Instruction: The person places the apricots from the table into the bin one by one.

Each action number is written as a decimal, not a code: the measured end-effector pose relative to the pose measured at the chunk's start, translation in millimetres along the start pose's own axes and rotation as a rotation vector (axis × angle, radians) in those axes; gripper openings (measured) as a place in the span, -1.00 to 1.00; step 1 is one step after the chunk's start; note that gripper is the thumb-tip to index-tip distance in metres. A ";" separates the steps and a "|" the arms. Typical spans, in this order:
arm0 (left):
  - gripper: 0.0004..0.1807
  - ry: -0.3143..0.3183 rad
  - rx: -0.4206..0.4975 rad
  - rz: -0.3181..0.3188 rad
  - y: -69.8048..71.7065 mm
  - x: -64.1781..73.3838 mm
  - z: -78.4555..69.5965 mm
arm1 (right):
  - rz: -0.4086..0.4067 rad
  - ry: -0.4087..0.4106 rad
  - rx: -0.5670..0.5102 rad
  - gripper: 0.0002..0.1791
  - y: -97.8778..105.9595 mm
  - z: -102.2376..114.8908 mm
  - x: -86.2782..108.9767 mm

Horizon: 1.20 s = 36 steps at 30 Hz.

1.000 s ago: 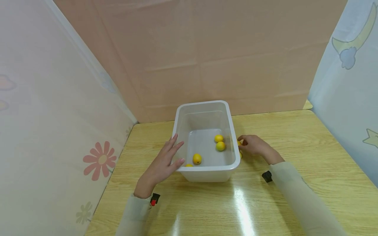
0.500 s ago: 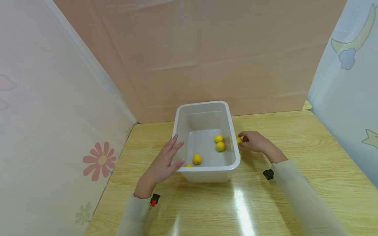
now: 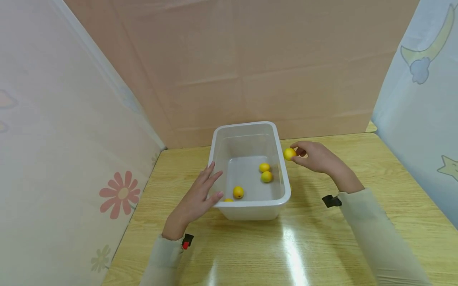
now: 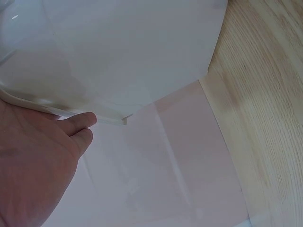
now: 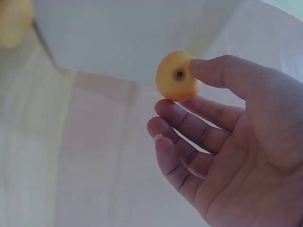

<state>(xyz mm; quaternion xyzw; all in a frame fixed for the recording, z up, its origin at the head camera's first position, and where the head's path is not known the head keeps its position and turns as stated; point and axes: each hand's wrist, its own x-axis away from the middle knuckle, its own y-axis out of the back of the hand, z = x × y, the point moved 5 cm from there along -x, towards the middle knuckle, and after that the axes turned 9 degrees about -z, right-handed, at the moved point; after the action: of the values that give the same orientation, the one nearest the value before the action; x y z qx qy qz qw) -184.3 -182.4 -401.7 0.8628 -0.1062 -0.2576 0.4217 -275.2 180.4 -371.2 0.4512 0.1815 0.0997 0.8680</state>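
Observation:
My right hand (image 3: 315,158) pinches a small round yellow-orange fruit (image 3: 290,154) between thumb and fingertips, raised beside the right rim of a white plastic bin (image 3: 282,171). A dark stem spot shows on this fruit (image 5: 178,75) in the right wrist view, where the other fingers curve loosely below it. My left hand (image 3: 195,198) lies at the bin's near left rim, fingers spread and fairly straight. Inside the bin are several like fruits: a pair (image 3: 266,176) towards the right wall, one fruit (image 3: 238,192) nearer the front and another (image 3: 228,200) mostly hidden by the front rim.
Another yellow fruit (image 5: 14,23) sits on the table outside the bin's right wall, almost hidden in the head view. The wooden table (image 3: 358,171) meets a pinkish backdrop (image 3: 229,79) behind the bin. Patterned sheets (image 3: 71,159) stand at the sides.
My right hand has lifted a fruit off the table beside the bin, rising to about rim height and away from me. The left hand and the bin have stayed put.

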 end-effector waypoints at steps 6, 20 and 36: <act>-0.28 0.002 0.000 0.001 1.0 0.1 -0.6 | -0.030 0.006 0.008 -0.58 21.1 20.2 4.0; -0.29 -0.004 0.003 -0.001 0.0 -0.2 -1.0 | -0.055 0.108 -0.005 -0.65 36.5 68.0 16.4; -0.30 0.010 0.014 -0.016 -0.4 -0.6 -0.1 | -0.037 0.163 -0.042 -0.62 27.7 96.2 24.4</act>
<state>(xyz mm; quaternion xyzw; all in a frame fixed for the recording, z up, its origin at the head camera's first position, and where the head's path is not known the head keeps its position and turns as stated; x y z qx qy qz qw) -184.8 -181.8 -401.8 0.8678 -0.0990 -0.2561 0.4142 -214.2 132.5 -303.3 0.4198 0.2575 0.1239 0.8614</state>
